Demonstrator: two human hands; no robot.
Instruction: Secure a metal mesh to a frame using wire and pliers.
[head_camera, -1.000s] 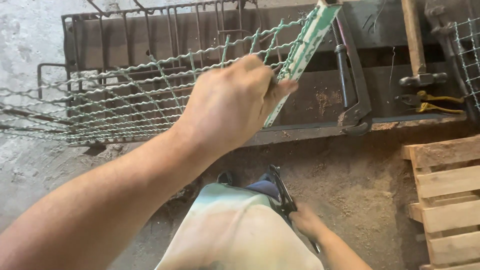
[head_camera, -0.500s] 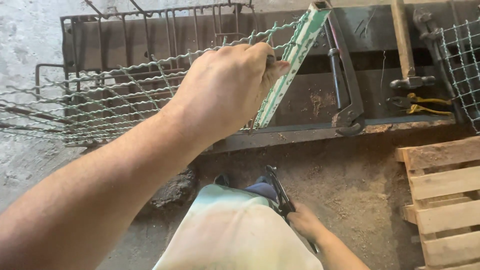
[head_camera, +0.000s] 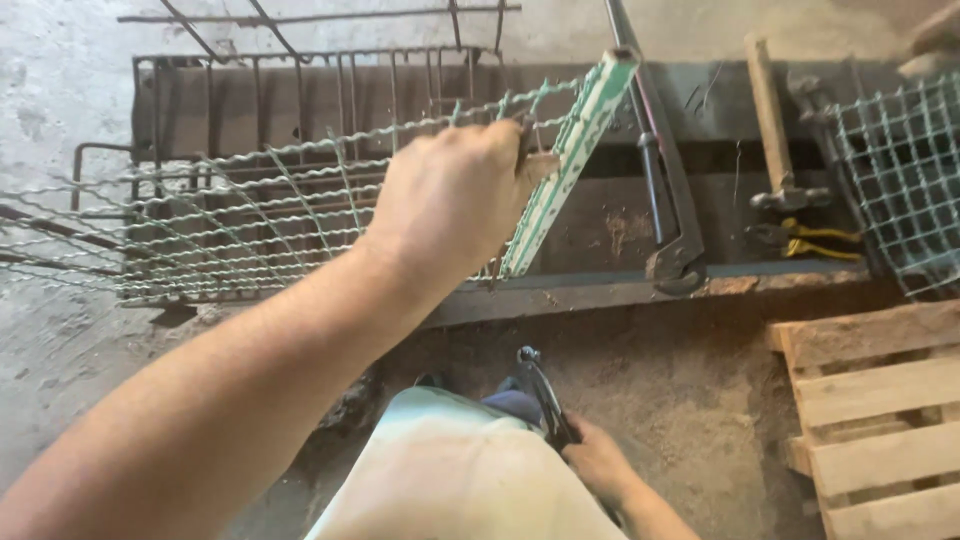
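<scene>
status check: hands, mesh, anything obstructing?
Left hand gripping wire mesh panel near its green edge strip. Right hand low, holding dark pliers. Mesh lies over metal rack; nothing blocking.

Crimped metal wire mesh (head_camera: 200, 220), rough wooden pallet (head_camera: 880, 420), dusty concrete floor (head_camera: 700, 400)

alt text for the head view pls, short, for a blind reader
The left hand grips a wire mesh panel at its green-white edge strip over a metal bench. The right hand holds pliers low.
</scene>
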